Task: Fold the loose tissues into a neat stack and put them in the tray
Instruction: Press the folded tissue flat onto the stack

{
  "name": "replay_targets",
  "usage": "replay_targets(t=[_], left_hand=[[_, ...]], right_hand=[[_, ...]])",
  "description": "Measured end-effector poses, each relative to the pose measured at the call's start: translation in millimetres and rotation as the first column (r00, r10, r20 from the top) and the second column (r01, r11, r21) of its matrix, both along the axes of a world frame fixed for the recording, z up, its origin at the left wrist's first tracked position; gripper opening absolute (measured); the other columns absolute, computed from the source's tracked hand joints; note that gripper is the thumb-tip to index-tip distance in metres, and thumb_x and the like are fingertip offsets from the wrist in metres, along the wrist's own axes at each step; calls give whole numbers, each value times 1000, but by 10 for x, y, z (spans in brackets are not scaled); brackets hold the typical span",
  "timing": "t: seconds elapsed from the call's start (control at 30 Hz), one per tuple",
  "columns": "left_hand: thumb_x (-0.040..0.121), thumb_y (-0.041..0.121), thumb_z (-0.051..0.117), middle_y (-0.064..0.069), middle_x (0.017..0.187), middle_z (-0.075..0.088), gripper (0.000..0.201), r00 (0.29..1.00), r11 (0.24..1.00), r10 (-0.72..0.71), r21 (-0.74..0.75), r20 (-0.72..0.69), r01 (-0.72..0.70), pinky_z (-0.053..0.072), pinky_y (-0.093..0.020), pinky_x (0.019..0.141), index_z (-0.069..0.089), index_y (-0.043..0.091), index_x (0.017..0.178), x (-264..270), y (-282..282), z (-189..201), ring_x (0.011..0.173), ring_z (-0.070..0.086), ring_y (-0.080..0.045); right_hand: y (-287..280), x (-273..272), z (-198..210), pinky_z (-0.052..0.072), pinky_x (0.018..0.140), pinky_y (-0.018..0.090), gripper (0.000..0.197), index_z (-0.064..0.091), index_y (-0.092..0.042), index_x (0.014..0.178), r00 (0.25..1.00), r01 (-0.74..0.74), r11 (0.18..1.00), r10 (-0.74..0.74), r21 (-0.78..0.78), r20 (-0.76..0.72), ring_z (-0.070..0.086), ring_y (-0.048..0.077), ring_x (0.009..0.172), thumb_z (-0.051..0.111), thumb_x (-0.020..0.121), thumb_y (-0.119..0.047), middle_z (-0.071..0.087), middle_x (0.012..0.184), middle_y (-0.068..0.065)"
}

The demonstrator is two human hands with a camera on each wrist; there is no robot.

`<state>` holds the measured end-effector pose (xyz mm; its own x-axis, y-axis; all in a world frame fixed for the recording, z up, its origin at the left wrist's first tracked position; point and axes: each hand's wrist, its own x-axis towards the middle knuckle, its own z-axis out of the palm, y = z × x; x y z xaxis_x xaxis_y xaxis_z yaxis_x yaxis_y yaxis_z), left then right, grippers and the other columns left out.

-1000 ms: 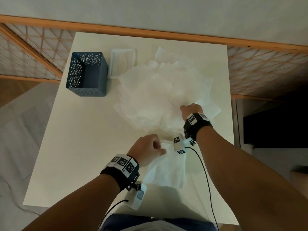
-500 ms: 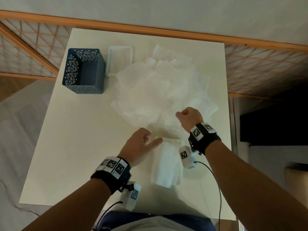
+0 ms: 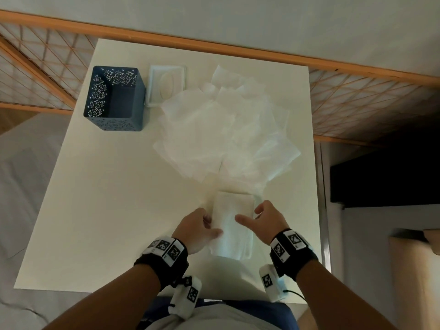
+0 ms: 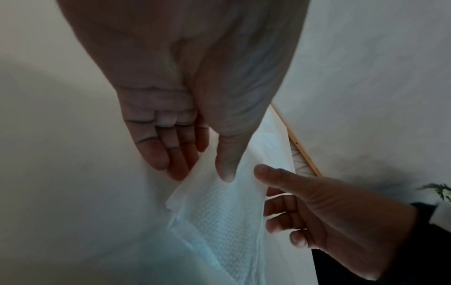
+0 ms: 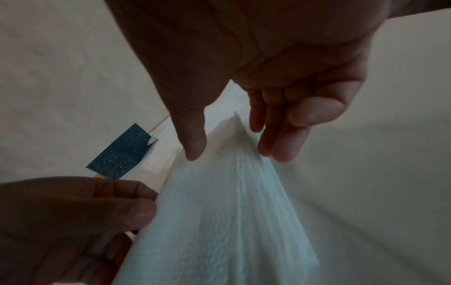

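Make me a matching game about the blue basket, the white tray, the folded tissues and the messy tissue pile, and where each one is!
Things:
1. blue basket
2. white tray
3. folded stack of tissues
4. loose tissue pile

Places:
a. spread over the middle and far side of the table
b. between the left hand and right hand, near the person
c. far left corner of the table
d. just right of the basket, partly under a tissue

Pairs: 1-c, 2-d, 3-b, 4-a
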<state>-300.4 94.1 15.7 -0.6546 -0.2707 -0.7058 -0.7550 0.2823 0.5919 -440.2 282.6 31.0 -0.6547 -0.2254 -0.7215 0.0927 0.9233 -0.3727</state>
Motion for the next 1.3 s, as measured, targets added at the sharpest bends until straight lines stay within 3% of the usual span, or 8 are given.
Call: replay_targets(t=[0.27,0.47,0.6,0.73,0.87,0.97,1.13,1.3], left_hand=[[82,43,84,4,96,65,42,992,993,-86,-71,88,92,47,-29,67,50,22,94,-131,128,75,81,62,-15],[81,39,83,6,86,63,35,986,988,-128,-76,107,137,46,-29,63,52,25,85,-216,194,100,74,59,-13],[78,44,81,11,93,72,30,989,991,-133,-9,69,134,57,-33,81,65,32,101,-228,176,78,87,69,-12],[81,60,79,13,85,67,39,987,990,-129,-50,101,134,45,-25,66,59,28,88,-230,68,84,77,63,-6],[82,70,72,9,69,50,54,997,991,-44,-125,67,52,36,-27,59,45,23,76,-226,-110,101,62,47,-11],[90,63,67,10,65,45,52,1000,982,-9,-188,-2,8,34,-26,56,41,22,72,-277,-245,168,58,43,-10],[99,45,63,5,92,65,25,996,975,52,-210,-66,-65,41,-25,65,58,22,92,-487,-508,314,83,60,-9],[96,43,65,5,91,65,22,994,969,65,-234,-91,-85,41,-27,64,59,22,92,-725,-727,384,83,60,-9]], right_hand=[[-73,123,-51,45,62,29,46,51,-23,101,999,23,1000,-23,-14,-43,61,13,77,79,79,-53,64,92,-4],[-102,108,-97,50,65,33,41,53,-25,95,998,-5,1000,6,9,-63,61,14,75,76,82,-56,64,89,-5],[-94,15,-29,48,67,32,45,54,-24,99,997,-27,999,29,26,-76,61,13,78,74,82,-60,63,91,-7],[-157,-277,122,49,74,33,48,57,-23,106,971,-57,998,54,-4,-231,62,16,88,69,86,-65,62,98,-7],[-469,-671,224,52,78,33,30,62,-21,101,953,-94,993,67,-76,-296,62,18,88,65,95,-50,66,94,-5],[-798,-953,213,50,71,31,21,64,-23,90,947,-138,987,105,-86,-305,63,19,81,61,98,-43,68,85,-5],[-1274,-1306,98,37,51,26,39,50,-16,61,964,-114,988,86,-101,-251,47,24,53,61,95,-31,48,56,0],[-1509,-1418,-64,34,51,25,44,53,-17,69,983,-61,994,44,-88,-180,58,24,61,66,85,-55,57,65,0]])
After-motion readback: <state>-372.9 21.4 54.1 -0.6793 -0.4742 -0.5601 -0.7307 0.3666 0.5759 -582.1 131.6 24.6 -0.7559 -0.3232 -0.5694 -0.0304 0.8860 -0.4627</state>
